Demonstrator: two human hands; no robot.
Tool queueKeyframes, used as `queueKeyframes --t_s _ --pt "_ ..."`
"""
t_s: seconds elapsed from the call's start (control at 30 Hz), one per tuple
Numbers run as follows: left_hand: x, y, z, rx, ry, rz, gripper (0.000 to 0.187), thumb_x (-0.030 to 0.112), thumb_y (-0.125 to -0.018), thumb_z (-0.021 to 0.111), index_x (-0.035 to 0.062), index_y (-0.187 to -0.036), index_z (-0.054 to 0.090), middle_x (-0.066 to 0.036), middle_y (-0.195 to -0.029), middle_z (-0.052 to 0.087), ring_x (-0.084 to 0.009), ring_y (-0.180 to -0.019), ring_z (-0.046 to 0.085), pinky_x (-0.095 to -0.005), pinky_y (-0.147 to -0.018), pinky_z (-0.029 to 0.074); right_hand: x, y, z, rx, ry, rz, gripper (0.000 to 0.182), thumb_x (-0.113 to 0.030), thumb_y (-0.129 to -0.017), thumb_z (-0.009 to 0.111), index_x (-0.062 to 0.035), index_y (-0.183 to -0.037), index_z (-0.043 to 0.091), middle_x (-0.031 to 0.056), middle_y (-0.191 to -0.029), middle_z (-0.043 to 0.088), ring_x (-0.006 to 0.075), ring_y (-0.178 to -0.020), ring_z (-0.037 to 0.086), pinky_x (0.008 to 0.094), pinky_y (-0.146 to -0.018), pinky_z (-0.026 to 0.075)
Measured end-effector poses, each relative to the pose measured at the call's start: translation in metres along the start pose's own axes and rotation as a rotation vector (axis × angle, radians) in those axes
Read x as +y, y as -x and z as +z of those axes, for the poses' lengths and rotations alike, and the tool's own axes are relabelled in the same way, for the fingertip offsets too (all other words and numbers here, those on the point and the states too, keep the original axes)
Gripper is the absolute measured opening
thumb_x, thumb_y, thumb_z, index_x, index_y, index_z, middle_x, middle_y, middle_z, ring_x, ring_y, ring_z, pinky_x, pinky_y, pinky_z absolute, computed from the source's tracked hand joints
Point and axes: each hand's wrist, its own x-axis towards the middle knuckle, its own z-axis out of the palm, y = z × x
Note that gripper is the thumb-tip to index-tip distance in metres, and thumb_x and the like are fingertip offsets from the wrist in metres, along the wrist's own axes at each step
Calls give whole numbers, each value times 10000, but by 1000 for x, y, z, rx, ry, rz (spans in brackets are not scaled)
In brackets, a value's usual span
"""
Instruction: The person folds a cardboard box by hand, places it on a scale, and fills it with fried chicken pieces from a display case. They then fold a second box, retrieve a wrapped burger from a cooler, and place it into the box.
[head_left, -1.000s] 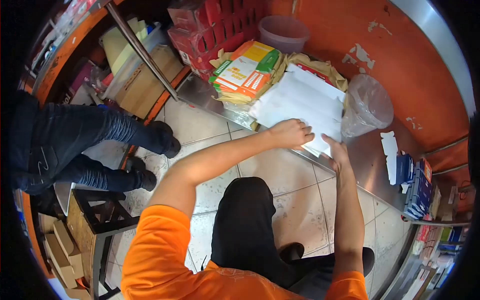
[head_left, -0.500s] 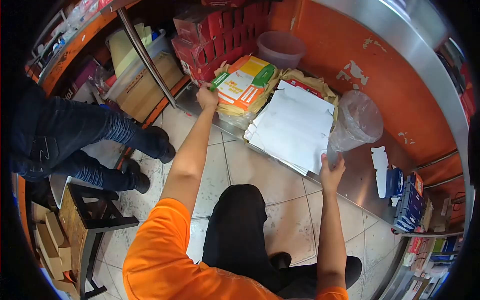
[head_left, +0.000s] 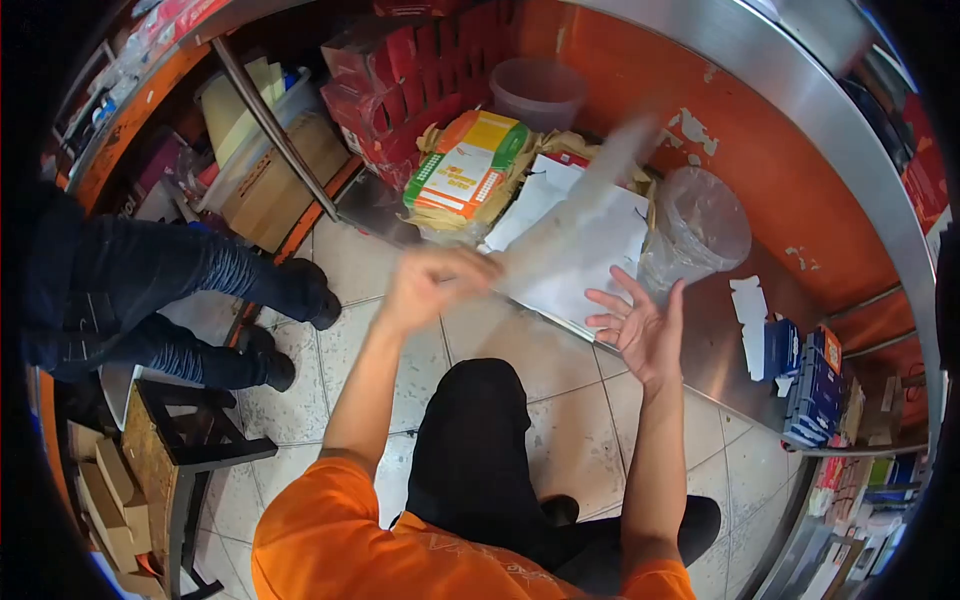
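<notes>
My left hand, smeared by motion, is closed on one end of a thin whitish sheet, itself blurred. The sheet slants up and to the right, over a stack of flat white cardboard sheets on the steel shelf. My right hand is open beside the stack's near right corner, palm up and fingers spread, with nothing in it. Left of the stack lies a bundle of printed orange, green and yellow cartons in brown paper.
Red boxes and a translucent tub stand behind. A clear plastic bag sits right of the stack, with blue boxes beyond. Another person's legs and a wooden stool are at my left.
My left hand has left the coloured cartons, come nearer and to the right, and now swings a whitish sheet. My right hand has let go of the stack's edge and spread its fingers.
</notes>
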Motion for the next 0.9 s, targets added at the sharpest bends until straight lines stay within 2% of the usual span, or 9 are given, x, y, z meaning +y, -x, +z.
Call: queueKeyframes --t_s 0.03,0.1,0.17,0.2,0.33,0.4,0.5,0.67,0.9 --pt "5 5 18 -148 -76 60 104 -51 -753 676 23 -815 713 -80 -886 714 -227 -942 680 -347 -842 525 -10 1 -3 -280 -304 116 702 -579 -991 344 15 -1350 447 205 -1238 583 313 -1022 637 385 -743 564" --pt "14 18 39 -320 -119 121 123 -43 -731 686 29 -827 713 -73 -906 713 -237 -978 676 -346 -868 522 -11 11 -27 67 198 -182 896 -737 -911 298 12 -1390 406 214 -1217 606 339 -1024 646 428 -772 574" --pt "21 22 51 -501 -450 295 186 12 -719 693 51 -897 726 -61 -956 713 -251 -984 668 -376 -899 521 -33 24 -29 35 220 -140 987 -796 -867 307 21 -1417 377 196 -1149 643 306 -1002 657 410 -810 564" --pt "20 22 52 -522 -426 305 186 12 -719 693 51 -897 726 -61 -956 713 -251 -984 668 -376 -899 521 -51 31 -26 -99 -388 82 1012 -807 -857 309 28 -1426 367 188 -1117 657 289 -1000 661 399 -828 558" --pt "17 26 50 -590 -639 331 213 26 -681 700 57 -891 721 -38 -981 701 -232 -1009 654 -358 -903 518 -74 52 -42 110 -201 118 1116 -876 -794 266 46 -1408 405 189 -1146 648 261 -1026 651 396 -895 527" --pt "11 30 50 -517 -679 335 215 36 -679 699 59 -892 719 -32 -972 700 -218 -1009 653 -350 -895 522 -62 69 -68 42 -217 66 912 -708 -867 501 81 -1324 486 206 -1214 618 268 -1088 624 391 -916 515" --pt "5 31 51 -608 -688 182 266 34 -730 700 46 -996 704 -66 -1128 668 -251 -1128 600 -386 -998 453 -52 76 -70 357 661 69 467 -145 -795 775 111 -1144 602 115 -917 718 180 -768 677 303 -700 530" --pt "41 37 115 -623 -69 -308 742 163 -846 709 36 -1477 340 -172 -1528 346 -298 -1347 436 -387 -1082 394 -3 110 6 453 1157 -400 521 -48 -825 631 63 -1321 514 191 -1001 598 219 -872 594 297 -753 477" --pt "52 34 175 -33 3 -308 160 103 -969 556 -30 -1043 605 -96 -833 620 -166 -738 592 -294 -687 469 -11 139 51 230 1063 -505 668 -25 -761 695 -17 -1397 492 173 -1087 498 272 -920 504 338 -804 460"
